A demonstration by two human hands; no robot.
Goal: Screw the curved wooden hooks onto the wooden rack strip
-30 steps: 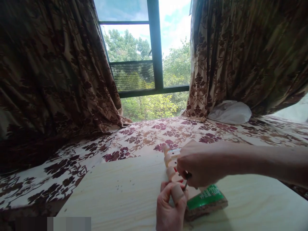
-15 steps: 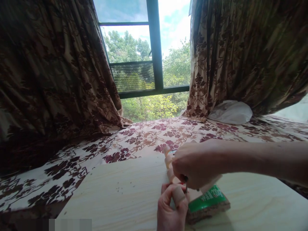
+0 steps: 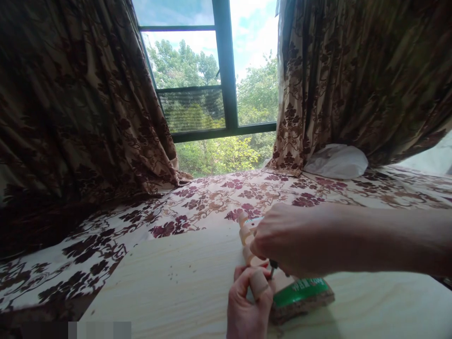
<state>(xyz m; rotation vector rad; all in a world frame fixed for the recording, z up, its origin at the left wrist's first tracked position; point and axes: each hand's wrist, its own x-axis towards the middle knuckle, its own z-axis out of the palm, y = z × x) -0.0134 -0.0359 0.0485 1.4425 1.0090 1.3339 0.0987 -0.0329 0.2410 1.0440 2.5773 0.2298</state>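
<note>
My right hand (image 3: pixel 282 242) is closed around a screwdriver (image 3: pixel 273 266); only its dark collar and thin metal shaft show below the fist, pointing down. Just beneath it, my left hand (image 3: pixel 249 301) has its fingers pinched together at the edge of a light wooden piece (image 3: pixel 280 280). A tan bandage wraps one left finger. Rounded wooden parts (image 3: pixel 245 235) run along the left side of this work, partly hidden by my right hand. Under the wooden piece lies a green packet (image 3: pixel 300 293) with white lettering and a brown lower edge.
A pale wooden board (image 3: pixel 169 282) carries the work, with small dark specks (image 3: pixel 180 273) on it. Floral cloth (image 3: pixel 212 197) spreads behind. A white plastic bag (image 3: pixel 337 161) sits by the right curtain (image 3: pixel 291 117), below the window (image 3: pixel 228 70).
My right hand has turned slightly, and more of the screwdriver's shaft shows. My left hand keeps its pinch. The whole view has shifted a little.
</note>
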